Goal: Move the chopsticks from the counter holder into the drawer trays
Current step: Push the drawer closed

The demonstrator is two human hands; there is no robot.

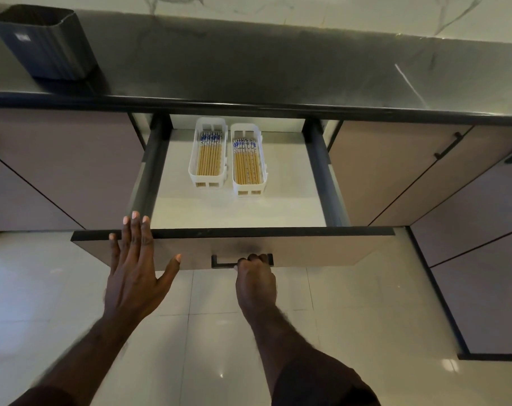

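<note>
The drawer (307, 247) stands pulled out under the dark counter. Two white trays lie side by side on its white floor, the left tray (193, 159) and the right tray (263, 171). Each holds several wooden chopsticks with blue-patterned tops, left bundle (209, 155), right bundle (246, 162). The dark ribbed holder (46, 45) stands on the counter at the far left; nothing shows above its rim. My left hand (134, 273) lies flat with straight fingers against the drawer front near its left end. My right hand (256, 276) grips the black drawer handle (219, 263).
Closed cabinet doors flank the drawer, with black handles at the right (448, 146). The dark counter top (278, 68) runs across the view below a marble wall. Glossy pale floor tiles (351, 332) lie below the drawer.
</note>
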